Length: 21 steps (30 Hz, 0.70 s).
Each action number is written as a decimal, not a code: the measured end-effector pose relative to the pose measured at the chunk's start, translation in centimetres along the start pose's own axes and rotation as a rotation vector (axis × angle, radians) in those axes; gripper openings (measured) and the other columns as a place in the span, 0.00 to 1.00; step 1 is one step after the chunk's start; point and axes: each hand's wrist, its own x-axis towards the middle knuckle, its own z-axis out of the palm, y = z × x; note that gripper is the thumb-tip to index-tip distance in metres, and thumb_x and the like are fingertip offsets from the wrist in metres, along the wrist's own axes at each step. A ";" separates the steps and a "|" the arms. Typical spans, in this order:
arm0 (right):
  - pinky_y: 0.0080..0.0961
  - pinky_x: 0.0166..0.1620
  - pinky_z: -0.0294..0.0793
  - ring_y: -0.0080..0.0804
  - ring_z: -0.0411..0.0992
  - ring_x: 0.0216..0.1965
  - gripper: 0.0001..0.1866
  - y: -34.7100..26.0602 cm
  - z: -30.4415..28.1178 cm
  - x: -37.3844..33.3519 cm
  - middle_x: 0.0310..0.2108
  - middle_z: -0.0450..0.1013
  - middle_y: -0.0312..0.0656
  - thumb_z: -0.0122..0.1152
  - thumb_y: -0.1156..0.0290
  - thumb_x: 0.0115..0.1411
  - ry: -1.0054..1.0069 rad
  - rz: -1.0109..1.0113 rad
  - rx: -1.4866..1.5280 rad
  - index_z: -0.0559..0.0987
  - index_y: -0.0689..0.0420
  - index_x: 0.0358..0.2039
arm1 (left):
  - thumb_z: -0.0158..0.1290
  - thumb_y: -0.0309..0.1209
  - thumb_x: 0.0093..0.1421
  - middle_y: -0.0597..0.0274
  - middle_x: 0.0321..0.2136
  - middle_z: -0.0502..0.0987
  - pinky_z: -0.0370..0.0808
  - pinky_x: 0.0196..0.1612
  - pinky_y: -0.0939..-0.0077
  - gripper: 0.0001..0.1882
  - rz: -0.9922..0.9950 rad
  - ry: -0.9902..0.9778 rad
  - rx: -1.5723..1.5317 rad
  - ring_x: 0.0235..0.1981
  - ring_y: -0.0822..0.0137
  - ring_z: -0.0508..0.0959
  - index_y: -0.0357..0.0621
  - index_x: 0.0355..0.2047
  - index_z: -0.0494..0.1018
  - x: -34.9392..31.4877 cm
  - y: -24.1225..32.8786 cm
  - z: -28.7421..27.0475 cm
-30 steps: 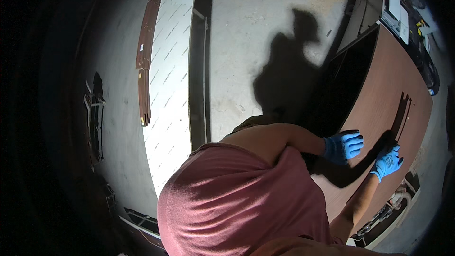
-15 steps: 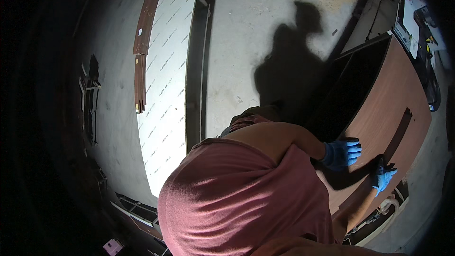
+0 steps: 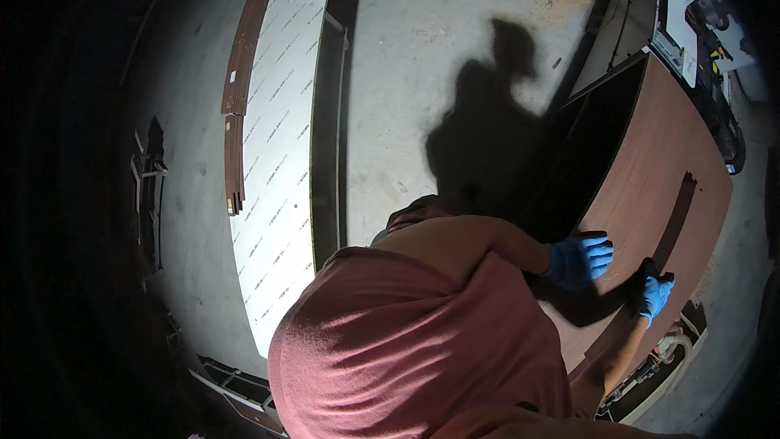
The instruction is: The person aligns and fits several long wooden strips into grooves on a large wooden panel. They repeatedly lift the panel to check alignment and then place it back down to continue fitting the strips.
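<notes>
A broad reddish-brown wood panel [image 3: 630,171] lies to my right, with a long, narrow dark brown strip [image 3: 673,223] along its top. In a blue glove, my left hand [image 3: 579,261] rests flat on the panel near its inner edge, fingers stretched out and holding nothing. My right hand [image 3: 655,294], also in a blue glove, is farther right on the strip. Its fingers are closed around the strip, with the thumb side toward the strip's far end. My right forearm covers part of the near length.
A long white printed board [image 3: 280,122] stands left, with brown slats [image 3: 246,57] along its outer edge. Equipment and a white sheet [image 3: 681,24] sit beyond the panel. A pale hose [image 3: 681,358] lies beside its near right edge. My shadow falls on the concrete floor [image 3: 398,73].
The view has shifted a little, so the panel and the boards appear slightly farther left. Both hands keep about the same places on the panel and strip.
</notes>
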 end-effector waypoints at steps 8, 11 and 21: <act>0.45 0.56 0.77 0.53 0.80 0.53 0.39 -0.2 -0.5 0.3 0.53 0.82 0.58 0.79 0.53 0.57 -0.013 -0.010 -0.019 0.76 0.69 0.60 | 0.61 0.47 0.51 0.45 0.53 0.79 0.69 0.70 0.43 0.26 0.051 0.160 -0.005 0.59 0.46 0.77 0.39 0.43 0.81 -0.7 0.3 -0.3; 0.41 0.54 0.77 0.46 0.79 0.48 0.37 0.4 0.5 0.4 0.49 0.83 0.56 0.81 0.53 0.56 -0.024 -0.082 0.096 0.78 0.71 0.54 | 0.60 0.47 0.51 0.44 0.58 0.77 0.66 0.72 0.41 0.30 0.059 0.179 -0.008 0.63 0.45 0.75 0.38 0.48 0.81 -1.7 -0.3 1.8; 0.37 0.67 0.73 0.47 0.75 0.64 0.51 -9.2 -2.4 -6.7 0.65 0.73 0.63 0.81 0.55 0.57 -0.307 -0.286 0.391 0.67 0.76 0.69 | 0.68 0.49 0.63 0.37 0.66 0.71 0.70 0.69 0.53 0.49 -0.709 0.099 -0.572 0.68 0.43 0.70 0.30 0.73 0.60 -3.7 3.3 -6.0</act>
